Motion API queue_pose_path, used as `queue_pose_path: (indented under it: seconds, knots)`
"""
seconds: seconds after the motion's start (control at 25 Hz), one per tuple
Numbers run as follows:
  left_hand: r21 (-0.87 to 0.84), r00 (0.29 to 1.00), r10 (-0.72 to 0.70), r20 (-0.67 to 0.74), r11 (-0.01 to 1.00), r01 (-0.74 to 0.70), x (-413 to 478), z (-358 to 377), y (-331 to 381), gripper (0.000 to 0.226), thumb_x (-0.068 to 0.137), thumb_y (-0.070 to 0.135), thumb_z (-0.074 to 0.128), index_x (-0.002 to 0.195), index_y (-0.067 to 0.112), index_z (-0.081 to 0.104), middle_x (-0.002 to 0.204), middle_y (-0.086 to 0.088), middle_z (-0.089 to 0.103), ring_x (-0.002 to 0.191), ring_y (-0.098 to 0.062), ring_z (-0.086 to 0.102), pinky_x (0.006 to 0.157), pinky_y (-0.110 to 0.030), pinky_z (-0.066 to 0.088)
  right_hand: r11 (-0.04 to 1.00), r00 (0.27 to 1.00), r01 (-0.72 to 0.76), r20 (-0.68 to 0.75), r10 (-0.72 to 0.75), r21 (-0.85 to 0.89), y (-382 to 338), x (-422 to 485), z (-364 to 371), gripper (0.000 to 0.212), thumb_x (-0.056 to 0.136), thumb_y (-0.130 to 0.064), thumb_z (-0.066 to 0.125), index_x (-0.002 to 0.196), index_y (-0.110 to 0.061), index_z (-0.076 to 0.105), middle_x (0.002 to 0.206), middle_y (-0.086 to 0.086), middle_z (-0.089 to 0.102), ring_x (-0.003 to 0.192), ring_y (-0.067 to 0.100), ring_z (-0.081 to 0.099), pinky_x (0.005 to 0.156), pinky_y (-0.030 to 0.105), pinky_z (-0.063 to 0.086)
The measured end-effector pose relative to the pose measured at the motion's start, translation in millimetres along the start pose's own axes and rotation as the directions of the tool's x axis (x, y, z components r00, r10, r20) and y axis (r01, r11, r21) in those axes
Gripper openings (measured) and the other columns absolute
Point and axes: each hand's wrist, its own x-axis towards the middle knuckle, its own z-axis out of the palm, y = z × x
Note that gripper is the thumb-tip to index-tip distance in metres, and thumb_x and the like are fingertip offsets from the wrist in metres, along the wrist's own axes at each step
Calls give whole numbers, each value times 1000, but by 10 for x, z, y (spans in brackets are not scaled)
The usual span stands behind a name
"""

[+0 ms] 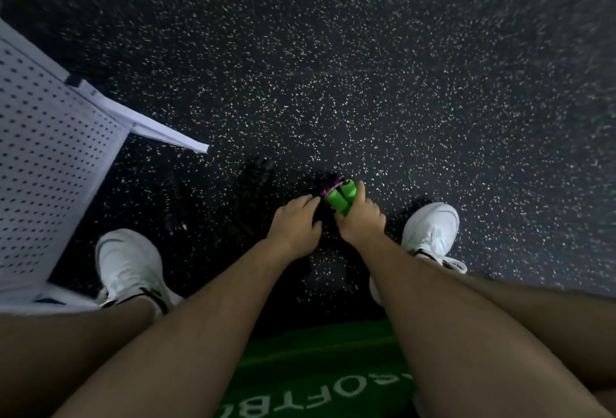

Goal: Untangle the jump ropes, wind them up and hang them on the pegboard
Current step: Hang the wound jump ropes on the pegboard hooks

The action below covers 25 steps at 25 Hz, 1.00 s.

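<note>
The green jump rope handles (339, 200) sit just below the middle of my view, two side by side, low over the speckled dark floor (366, 67). A pink cord (330, 189) crosses their far end at 11 o'clock, against a dark bunch too blurred to make out. My right hand (360, 221) comes in from 5 o'clock, its fingers curled round the handles in a firm grip. My left hand (295, 225) lies at 8 o'clock from the handles, fingers nearly straight and holding nothing. Its fingertips (311, 199) reach the dark bunch beside the pink cord, though I cannot tell whether they touch. My white shoes stand on the floor, the left shoe (128, 264) at 7 o'clock and the right shoe (431, 231) at 4 o'clock. The white pegboard (50, 157) stands well apart at 9 o'clock. My green shirt (316, 367) fills 6 o'clock.
</note>
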Motion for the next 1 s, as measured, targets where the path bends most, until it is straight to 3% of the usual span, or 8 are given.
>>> queue_pose_path:
  seconds: [0.2,0.36,0.48,0.56,0.68,0.8,0.92,1.0]
  knots:
    - [-34,1000,13,21,999,-12,16,45,92,61,98,25,53,155,15,34,157,-3,39,144,-21,36,118,-39,30,994,993,-95,-66,98,49,-20,38,50,72,80,-52,72,136,-17,44,141,11,38,127,33,41,106,45,38]
    - [-197,995,-103,-16,975,98,-98,-124,36,56,100,24,55,153,14,38,153,-6,42,139,-24,43,116,-38,35,931,993,39,-117,4,363,-26,-65,-200,33,91,-27,65,114,-12,48,114,9,57,102,31,60,83,39,47]
    - [-334,988,-145,-49,935,121,-222,-278,87,54,102,29,55,152,14,39,153,-5,43,136,-20,48,113,-33,39,856,986,144,-143,-83,497,-64,-282,-528,26,93,-28,66,107,-15,48,96,1,59,87,23,61,71,33,43]
    - [-439,980,-166,-111,893,101,-296,-426,170,51,103,32,54,150,15,44,148,-3,50,133,-18,51,109,-29,39,752,981,193,-149,-126,630,-168,-448,-743,27,90,-29,71,106,-18,51,93,-4,60,84,17,60,74,33,46]
    - [-585,957,-168,-237,811,-2,-499,-761,317,35,104,28,55,137,19,57,131,2,63,120,-14,58,100,-25,41,493,964,245,-155,-216,835,-420,-745,-1068,23,87,-16,76,99,-21,57,97,1,66,89,20,65,85,37,55]
    - [-677,884,-212,-417,721,-147,-772,-1129,365,18,101,21,60,116,20,69,113,5,71,106,-13,65,92,-24,46,270,930,235,-135,-342,934,-671,-1041,-1346,23,89,-3,72,103,-16,60,97,6,69,88,22,67,84,38,56]
    - [-684,791,-281,-543,694,-223,-1069,-1465,368,12,101,18,60,94,21,69,97,4,71,91,-10,64,79,-21,46,216,889,281,-169,-426,935,-904,-1342,-1522,23,90,-3,71,107,-15,61,101,6,71,93,21,69,90,38,56]
    - [-669,724,-321,-610,699,-254,-1233,-1711,393,13,103,17,57,96,16,67,99,1,69,91,-10,62,77,-17,44,204,867,314,-192,-459,927,-1118,-1564,-1609,18,91,-4,71,103,-16,64,100,4,72,93,20,69,91,37,55]
